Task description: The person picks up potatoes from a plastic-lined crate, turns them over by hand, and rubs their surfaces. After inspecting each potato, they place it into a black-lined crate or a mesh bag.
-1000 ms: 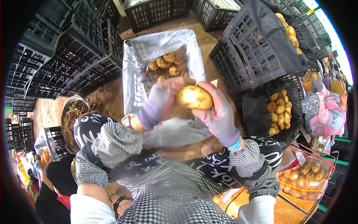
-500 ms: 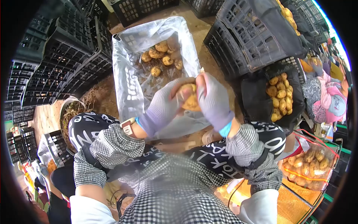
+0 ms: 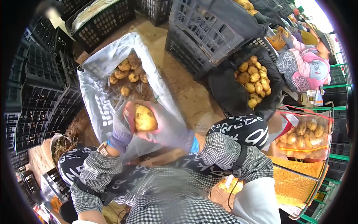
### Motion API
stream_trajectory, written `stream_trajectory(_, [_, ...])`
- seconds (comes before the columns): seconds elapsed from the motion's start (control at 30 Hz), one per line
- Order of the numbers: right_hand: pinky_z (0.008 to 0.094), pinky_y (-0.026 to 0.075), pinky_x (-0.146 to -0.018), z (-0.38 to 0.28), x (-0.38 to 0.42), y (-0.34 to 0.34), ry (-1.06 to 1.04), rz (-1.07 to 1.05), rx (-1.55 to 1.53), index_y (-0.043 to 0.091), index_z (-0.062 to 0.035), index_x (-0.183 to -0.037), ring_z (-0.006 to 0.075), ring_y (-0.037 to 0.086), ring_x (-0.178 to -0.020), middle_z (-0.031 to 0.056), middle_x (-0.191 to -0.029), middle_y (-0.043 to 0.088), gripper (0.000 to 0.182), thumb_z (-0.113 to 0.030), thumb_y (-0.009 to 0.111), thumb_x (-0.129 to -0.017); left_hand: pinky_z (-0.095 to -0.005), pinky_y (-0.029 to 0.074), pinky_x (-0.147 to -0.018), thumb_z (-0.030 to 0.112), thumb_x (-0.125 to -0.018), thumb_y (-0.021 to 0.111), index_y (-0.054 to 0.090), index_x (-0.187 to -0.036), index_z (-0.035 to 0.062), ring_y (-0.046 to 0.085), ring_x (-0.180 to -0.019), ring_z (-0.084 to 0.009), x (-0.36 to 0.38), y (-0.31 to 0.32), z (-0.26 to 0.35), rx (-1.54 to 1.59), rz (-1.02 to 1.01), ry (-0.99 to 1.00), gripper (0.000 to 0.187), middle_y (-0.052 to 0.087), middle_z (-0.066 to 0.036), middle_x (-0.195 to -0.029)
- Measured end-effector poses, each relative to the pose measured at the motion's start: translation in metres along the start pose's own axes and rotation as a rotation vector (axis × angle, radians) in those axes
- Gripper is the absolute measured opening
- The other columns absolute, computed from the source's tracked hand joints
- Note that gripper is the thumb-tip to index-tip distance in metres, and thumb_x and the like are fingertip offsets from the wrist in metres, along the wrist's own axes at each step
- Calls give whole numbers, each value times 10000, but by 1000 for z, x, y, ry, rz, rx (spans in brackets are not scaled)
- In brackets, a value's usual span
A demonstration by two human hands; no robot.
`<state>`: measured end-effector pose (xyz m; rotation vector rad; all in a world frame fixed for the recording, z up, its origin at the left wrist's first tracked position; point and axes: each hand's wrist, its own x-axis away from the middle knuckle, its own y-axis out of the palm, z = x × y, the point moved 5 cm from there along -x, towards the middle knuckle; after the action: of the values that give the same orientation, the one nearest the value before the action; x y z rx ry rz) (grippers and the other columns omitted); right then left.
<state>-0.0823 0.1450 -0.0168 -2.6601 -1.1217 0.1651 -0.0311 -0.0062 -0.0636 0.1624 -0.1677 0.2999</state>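
A yellow potato (image 3: 145,118) with a few dirt specks is held between my two gloved hands, above the near part of a crate lined with white plastic (image 3: 88,80). My left hand (image 3: 122,126) presses on the potato's left side. My right hand (image 3: 167,127), slightly blurred, wraps round its right and lower side, with fingers hidden behind it. Inside the lined crate lie several soil-covered potatoes (image 3: 125,66), and one potato (image 3: 125,90) sits apart from them, nearer to my hands.
To the right, a black-lined crate (image 3: 220,87) holds several cleaner potatoes (image 3: 257,77). Stacked black crates (image 3: 209,33) stand behind it, and more crates (image 3: 43,71) at the left. A bag of potatoes (image 3: 302,136) is at my right. Another person (image 3: 307,67) sits far right.
My view has turned rightward, so the crates appear further left. My hands have shifted with the potato, which now shows more of its surface; my right hand has moved round beneath it.
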Motion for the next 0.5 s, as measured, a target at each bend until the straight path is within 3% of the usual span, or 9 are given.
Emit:
stream_trajectory(0.03, [311,529,-812,-1,0,-2,109,-42,-127,463,31,-1369,176,644,-867,137,-1087,625,718,-189,815,-783,-289,562,-788,281,-1032,505,613,-1089,0,666,-945,-171,-4,-7,-7,-59,58,-164,307,663,-100,-1040])
stream_trajectory(0.1, [258,524,-743,10,4,1,332,-138,-583,524,-5,-1344,113,634,-787,83,-1106,664,579,-197,746,-844,-291,562,-769,201,-1028,489,613,-1095,3,675,-912,-189,-10,-12,-13,10,-43,-331,244,667,-101,-1041])
stream_trajectory(0.17, [258,522,-738,15,5,-17,365,-74,-715,577,-26,-1313,92,628,-801,60,-1131,679,482,-239,685,-894,-304,555,-711,96,-966,458,559,-1219,0,661,-821,-179,-16,-22,-27,-23,-18,-383,289,660,-112,-1013])
stream_trajectory(0.2, [261,520,-711,20,10,-31,422,72,-735,610,-41,-1293,79,615,-798,42,-1140,681,432,-262,641,-923,-310,552,-682,44,-935,443,532,-1281,-2,655,-776,-175,-20,-31,-41,-61,17,-410,361,656,-118,-1000])
stream_trajectory(0.23, [262,517,-720,18,8,-56,464,127,-667,607,-50,-1280,112,623,-815,55,-1123,681,429,-285,638,-922,-316,549,-653,-9,-904,427,505,-1344,-3,648,-731,-170,-28,-44,-63,-117,56,-441,447,652,-123,-986])
stream_trajectory(0.27, [259,515,-748,40,10,-77,334,336,-1055,608,-52,-1251,147,628,-874,68,-1118,676,385,-255,637,-925,-291,539,-617,3,-898,449,464,-1410,35,650,-735,-178,-40,-74,-112,-309,64,-445,513,638,-124,-1016])
stream_trajectory(0.33, [305,546,-806,56,22,-152,161,639,-1217,586,-23,-1256,232,615,-992,112,-1167,641,387,-228,650,-933,-304,547,-647,89,-904,527,410,-1457,86,658,-785,-212,-51,-96,-145,-256,120,-417,565,618,-159,-1109])
stream_trajectory(0.43, [314,541,-787,75,61,-247,-47,767,-1383,510,31,-1352,239,588,-1070,195,-1273,581,453,-151,633,-956,-377,514,-801,186,-872,586,388,-1473,121,616,-965,-291,-97,-130,-197,-831,74,-405,637,561,-202,-1223])
stream_trajectory(0.5, [247,515,-737,84,70,-253,-40,741,-1126,492,45,-1372,152,579,-965,162,-1296,584,457,-156,601,-976,-427,492,-904,250,-850,626,373,-1484,144,588,-1085,-343,-141,-153,-232,-1303,-7,-389,691,523,-231,-1299])
